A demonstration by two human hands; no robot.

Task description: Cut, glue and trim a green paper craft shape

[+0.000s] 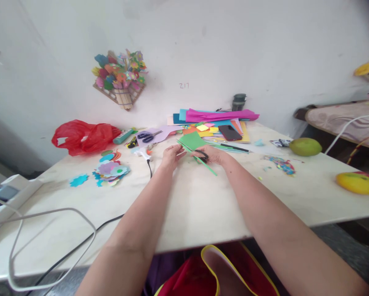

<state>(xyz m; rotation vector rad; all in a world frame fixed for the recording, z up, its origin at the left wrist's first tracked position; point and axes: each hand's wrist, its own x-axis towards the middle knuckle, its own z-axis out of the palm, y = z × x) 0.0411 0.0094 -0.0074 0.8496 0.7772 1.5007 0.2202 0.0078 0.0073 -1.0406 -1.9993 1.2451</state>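
Observation:
My left hand [173, 155] pinches the left edge of a green paper sheet [192, 140] over the middle of the table. Black-handled scissors [202, 156] are in my right hand [213, 154], their blades pointing left along the sheet's near edge. A narrow green strip [208, 166] slants down to the right from the cut, passing below the scissors. Just left of my left hand lies a white glue gun [144, 153] with a black cord. Behind the green sheet are small yellow paper pieces [202, 128] and a dark phone [230, 132].
Paper flower cutouts [112, 169] and a red plastic bag [82, 135] lie at the left. Purple-handled scissors [148, 136] rest on lilac paper. Rolled magenta paper [221, 115] is at the back. A green mango [305, 146] and a yellow mango [358, 183] sit right; a white cable [76, 211] loops front left.

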